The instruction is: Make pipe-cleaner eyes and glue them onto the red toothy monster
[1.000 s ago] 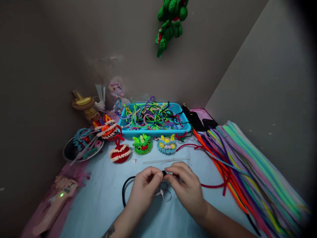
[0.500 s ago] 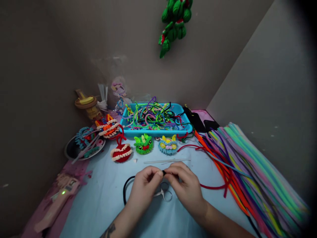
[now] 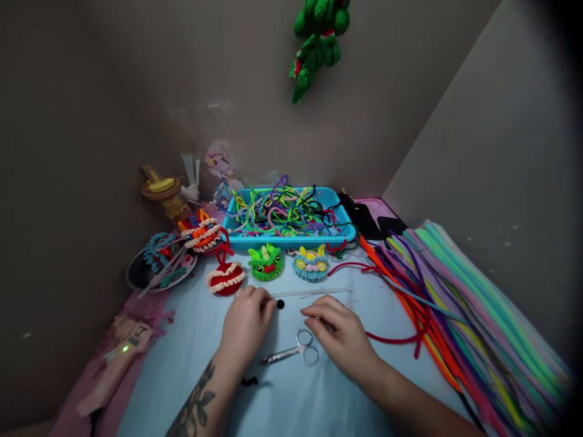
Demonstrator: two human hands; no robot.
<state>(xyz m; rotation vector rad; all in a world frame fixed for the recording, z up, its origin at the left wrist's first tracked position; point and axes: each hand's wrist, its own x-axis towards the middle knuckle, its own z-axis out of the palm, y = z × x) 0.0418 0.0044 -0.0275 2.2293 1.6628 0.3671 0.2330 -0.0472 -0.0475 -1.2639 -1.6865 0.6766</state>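
My left hand (image 3: 246,318) rests low over the blue cloth with its fingers curled down in a pinch. What its fingertips hold, if anything, is hidden behind the hand. Just right of its thumb lies a small round black piece (image 3: 280,304). My right hand (image 3: 339,328) hovers to the right, thumb and index finger drawn together, and I cannot make out anything between them. Small metal scissors (image 3: 291,352) lie between the hands, their loops toward the right hand. A short black fuzzy stem (image 3: 249,381) shows beside my left forearm.
A blue tray (image 3: 291,244) of tangled fuzzy stems stands behind. Before it sit red (image 3: 226,279), green (image 3: 266,264) and light-blue (image 3: 310,265) fuzzy figures. Bundled stems (image 3: 473,321) cover the right side. A metal bowl (image 3: 136,276) and pink glue gun (image 3: 121,364) are at left.
My hands have come apart. The left moved left and forward, leaving a round black piece on the cloth. The scissors are uncovered, and the black stem left of my hand now shows only near the forearm.
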